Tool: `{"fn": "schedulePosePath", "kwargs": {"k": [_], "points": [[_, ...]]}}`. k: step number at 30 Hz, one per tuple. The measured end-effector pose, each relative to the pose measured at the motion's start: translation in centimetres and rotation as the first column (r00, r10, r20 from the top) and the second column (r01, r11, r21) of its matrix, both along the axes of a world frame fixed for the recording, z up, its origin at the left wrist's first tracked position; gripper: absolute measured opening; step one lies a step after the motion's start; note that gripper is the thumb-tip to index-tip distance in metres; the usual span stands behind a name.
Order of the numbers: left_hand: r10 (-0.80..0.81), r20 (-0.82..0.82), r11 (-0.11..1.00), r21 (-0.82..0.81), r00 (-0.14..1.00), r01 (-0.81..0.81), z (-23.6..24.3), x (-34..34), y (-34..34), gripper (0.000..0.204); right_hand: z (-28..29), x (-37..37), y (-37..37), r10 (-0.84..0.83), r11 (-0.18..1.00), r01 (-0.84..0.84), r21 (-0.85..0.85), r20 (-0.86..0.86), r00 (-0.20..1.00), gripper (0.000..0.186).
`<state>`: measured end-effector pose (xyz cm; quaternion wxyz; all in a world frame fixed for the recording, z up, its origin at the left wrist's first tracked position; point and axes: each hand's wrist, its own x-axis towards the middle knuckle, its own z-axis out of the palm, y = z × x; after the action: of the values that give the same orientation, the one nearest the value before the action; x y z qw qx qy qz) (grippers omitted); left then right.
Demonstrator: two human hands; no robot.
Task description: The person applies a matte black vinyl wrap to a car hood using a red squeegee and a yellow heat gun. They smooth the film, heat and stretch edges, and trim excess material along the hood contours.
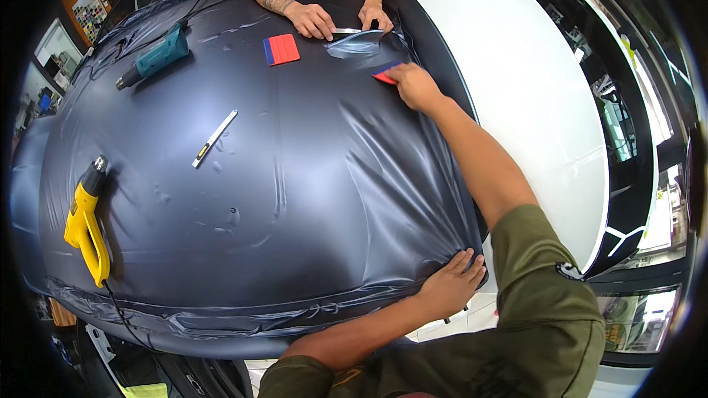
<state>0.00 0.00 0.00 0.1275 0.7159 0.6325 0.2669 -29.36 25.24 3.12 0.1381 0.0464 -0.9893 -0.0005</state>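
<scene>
Dark satin blue-grey vinyl film (310, 250) lies over a large curved car panel, with creases fanning toward its right corner. At that near right corner my left hand (451, 284) presses flat on the film, fingers spread. My right hand (419, 88) reaches far across, closed on a red squeegee (385, 74) with a blue edge, which rests against the film. Just beyond it, a co-worker's hands (313, 21) hold a slim silver knife (345, 30) beside a lifted flap of film (355, 46).
A second red squeegee (282, 49) lies on the film, left of the flap. Further left are a teal heat gun (164, 51), a slim cutter knife (214, 138) and a yellow heat gun (87, 222) with a trailing cord. White bodywork (516, 88) borders the right side.
</scene>
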Motion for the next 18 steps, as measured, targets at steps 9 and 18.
{"fn": "schedulePosePath", "kwargs": {"k": [9, 18], "points": [[0.017, 0.032, 0.996, 0.083, 0.999, -0.02, -0.4, 0.3, -0.5, 0.053, 1.2, -2.7, -3.7, 0.01, 0.987, -0.026, 0.155, 0.102, 0.995, 0.025], [0.01, 0.013, 0.999, 0.041, 1.0, -0.011, -0.5, -0.4, -0.3, 0.053, 2.7, -3.2, -10.5, 0.032, 0.978, -0.056, 0.203, 0.119, 0.992, 0.023]]}}
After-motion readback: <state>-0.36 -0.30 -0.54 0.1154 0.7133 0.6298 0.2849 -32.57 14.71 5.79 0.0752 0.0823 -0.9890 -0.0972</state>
